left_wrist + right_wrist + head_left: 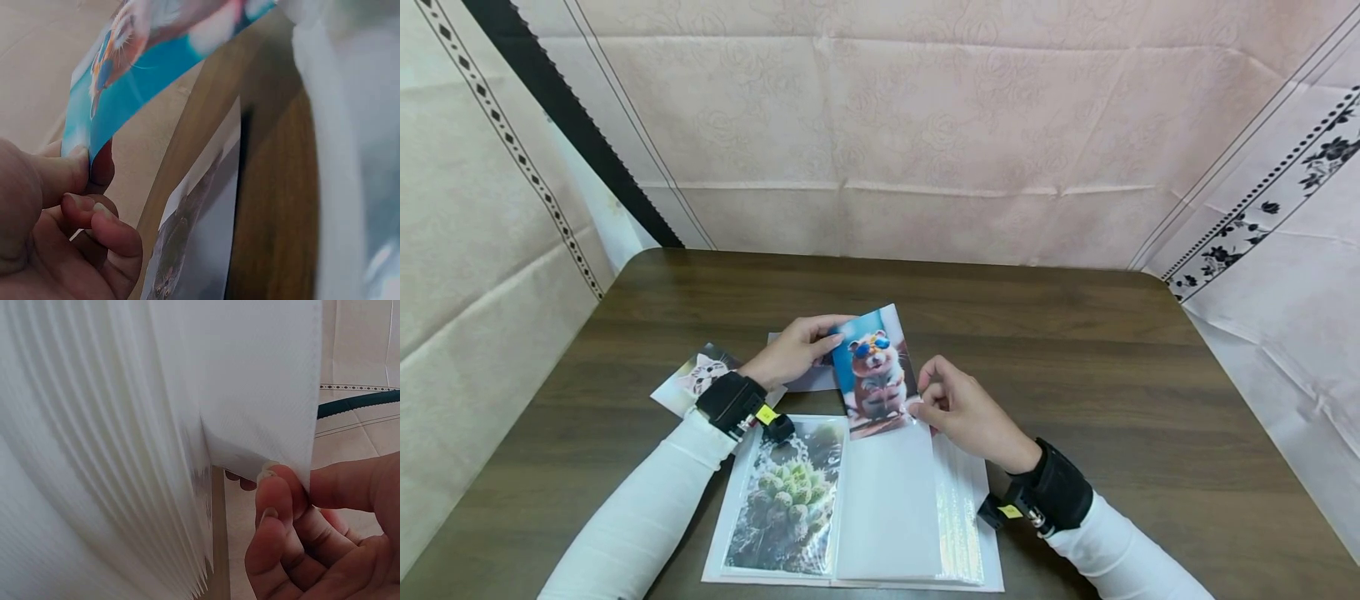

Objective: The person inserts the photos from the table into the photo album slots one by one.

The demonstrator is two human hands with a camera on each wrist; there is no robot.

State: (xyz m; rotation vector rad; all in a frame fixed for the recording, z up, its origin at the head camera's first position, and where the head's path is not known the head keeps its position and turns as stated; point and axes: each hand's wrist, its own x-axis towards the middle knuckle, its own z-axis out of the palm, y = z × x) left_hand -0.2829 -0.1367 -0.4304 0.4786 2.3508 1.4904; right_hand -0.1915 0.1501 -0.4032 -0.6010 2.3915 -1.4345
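Observation:
In the head view my left hand pinches the upper left edge of a photo print of a furry animal in blue sunglasses. The print stands tilted, its lower edge at the top of a white sleeve page in the open photo album. My right hand pinches the upper right corner of that page between thumb and fingers, as the right wrist view shows on the white sleeve. In the left wrist view the print bows away from my thumb and fingers.
On the album's left page is a succulent photo in its clear sleeve. A cat photo lies by my left wrist, and another print lies partly hidden behind the left hand. Several layered pages fan out at the right. Patterned cloth hangs beyond the wooden table.

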